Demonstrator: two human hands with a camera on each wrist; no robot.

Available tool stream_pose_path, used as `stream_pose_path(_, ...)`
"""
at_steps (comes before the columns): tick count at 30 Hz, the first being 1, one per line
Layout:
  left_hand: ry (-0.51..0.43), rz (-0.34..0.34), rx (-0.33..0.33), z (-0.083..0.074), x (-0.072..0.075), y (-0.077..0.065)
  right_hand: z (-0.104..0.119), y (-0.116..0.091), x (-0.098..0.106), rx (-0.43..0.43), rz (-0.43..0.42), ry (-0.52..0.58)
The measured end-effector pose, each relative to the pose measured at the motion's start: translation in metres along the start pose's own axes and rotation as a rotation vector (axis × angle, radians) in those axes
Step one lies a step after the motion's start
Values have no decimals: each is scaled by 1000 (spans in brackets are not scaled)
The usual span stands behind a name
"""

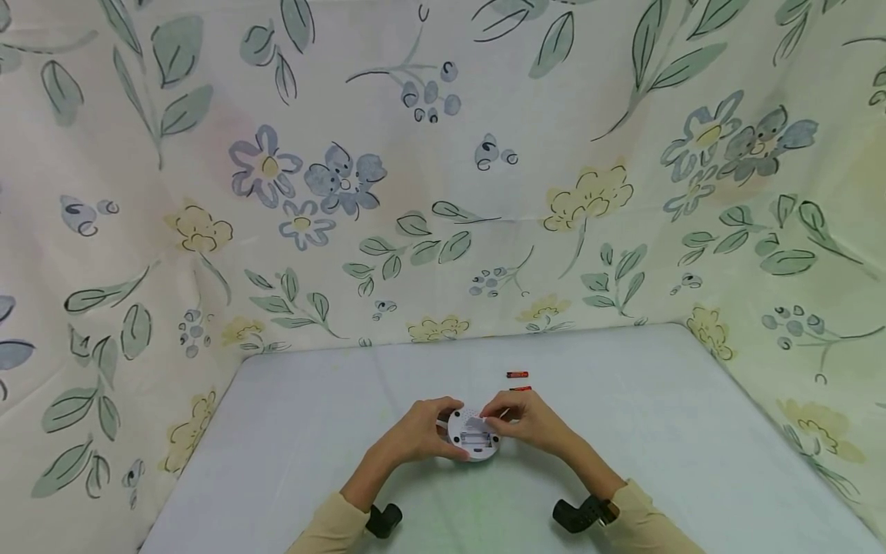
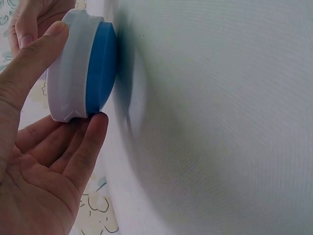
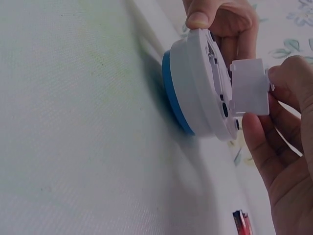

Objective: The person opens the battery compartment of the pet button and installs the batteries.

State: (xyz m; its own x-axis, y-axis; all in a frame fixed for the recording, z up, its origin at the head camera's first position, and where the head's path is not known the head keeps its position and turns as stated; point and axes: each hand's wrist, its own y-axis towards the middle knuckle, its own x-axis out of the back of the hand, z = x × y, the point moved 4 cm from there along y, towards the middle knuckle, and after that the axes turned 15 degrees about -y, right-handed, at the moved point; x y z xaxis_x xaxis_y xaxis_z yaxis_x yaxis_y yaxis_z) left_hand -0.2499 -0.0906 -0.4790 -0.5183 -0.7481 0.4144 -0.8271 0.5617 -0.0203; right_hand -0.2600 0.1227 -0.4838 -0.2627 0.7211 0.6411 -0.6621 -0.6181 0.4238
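Observation:
My left hand (image 1: 422, 431) grips a round white device (image 3: 195, 90) by its rim, thumb on one side and fingers on the other. Its blue face (image 2: 100, 68) points down at the table, and its back is turned up with an uncovered battery compartment (image 1: 475, 440). Between the thumb and fingers of my right hand (image 1: 531, 423) is a small white battery cover (image 3: 250, 87), tilted up beside the compartment. Small dark feet dot the back of the device.
Two red batteries lie on the white-covered table (image 1: 311, 431) beyond my right hand: one farther back (image 1: 517, 375), the other (image 1: 521, 388) partly hidden by the hand. A floral cloth (image 1: 429, 292) hangs behind and at both sides.

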Motion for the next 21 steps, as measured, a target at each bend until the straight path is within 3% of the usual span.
stream_pose_path(21, 25, 9, 4, -2, -1, -1, -28, -25, 22, -196, -62, -40)
